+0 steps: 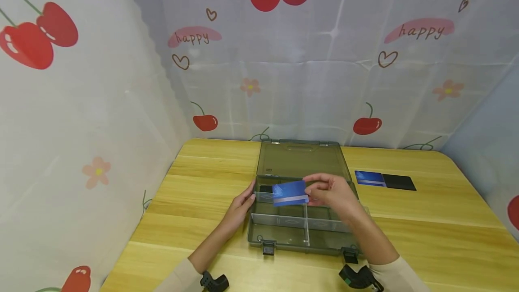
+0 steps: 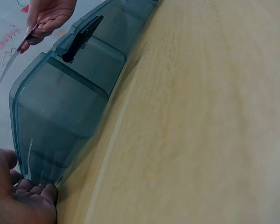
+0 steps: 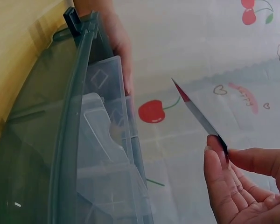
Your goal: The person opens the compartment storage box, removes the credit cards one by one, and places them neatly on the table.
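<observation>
Blue card [image 1: 289, 193] pinched by right hand [image 1: 330, 193] above the open compartment box [image 1: 300, 159], left hand [image 1: 242, 204] with straight fingers resting on the box's left wall.

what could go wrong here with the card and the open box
1. The right hand pinches the blue card only at one end, above the box, so it might slip or land in another compartment.
2. The left hand merely rests against the box's left side, so a knock could perhaps slide it on the table.
</observation>
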Motion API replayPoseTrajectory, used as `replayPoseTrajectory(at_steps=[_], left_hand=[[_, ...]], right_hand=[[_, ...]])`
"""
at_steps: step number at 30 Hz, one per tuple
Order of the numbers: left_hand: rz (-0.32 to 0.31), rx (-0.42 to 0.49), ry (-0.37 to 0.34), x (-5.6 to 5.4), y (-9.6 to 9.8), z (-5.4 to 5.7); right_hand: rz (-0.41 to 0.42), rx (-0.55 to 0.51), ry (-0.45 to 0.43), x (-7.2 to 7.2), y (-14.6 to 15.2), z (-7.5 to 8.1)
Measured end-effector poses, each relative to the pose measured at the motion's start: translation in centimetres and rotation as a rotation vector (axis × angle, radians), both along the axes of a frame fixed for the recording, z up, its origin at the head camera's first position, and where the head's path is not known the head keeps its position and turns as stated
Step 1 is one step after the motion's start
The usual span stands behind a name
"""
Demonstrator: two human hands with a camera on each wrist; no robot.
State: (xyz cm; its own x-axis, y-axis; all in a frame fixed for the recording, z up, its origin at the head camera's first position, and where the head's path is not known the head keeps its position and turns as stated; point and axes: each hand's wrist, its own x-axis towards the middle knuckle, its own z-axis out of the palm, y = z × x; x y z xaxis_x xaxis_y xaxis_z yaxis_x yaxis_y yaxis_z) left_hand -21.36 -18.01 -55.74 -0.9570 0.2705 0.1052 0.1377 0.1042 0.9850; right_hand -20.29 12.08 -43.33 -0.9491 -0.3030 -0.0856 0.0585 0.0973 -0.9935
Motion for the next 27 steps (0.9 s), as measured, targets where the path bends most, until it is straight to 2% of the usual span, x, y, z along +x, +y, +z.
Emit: replayPoseTrajectory(at_steps=[12, 27], left_hand=[[0.018, -0.009, -0.012, 0.1, 0.0, 0.6], [0.033, -0.030, -0.011, 0.0, 0.2, 0.8]], right_hand=[[-0.019, 0.014, 0.029, -0.7, 1.5, 0.4], [-0.035, -0.023, 0.033, -1.5, 3.9, 1.3]])
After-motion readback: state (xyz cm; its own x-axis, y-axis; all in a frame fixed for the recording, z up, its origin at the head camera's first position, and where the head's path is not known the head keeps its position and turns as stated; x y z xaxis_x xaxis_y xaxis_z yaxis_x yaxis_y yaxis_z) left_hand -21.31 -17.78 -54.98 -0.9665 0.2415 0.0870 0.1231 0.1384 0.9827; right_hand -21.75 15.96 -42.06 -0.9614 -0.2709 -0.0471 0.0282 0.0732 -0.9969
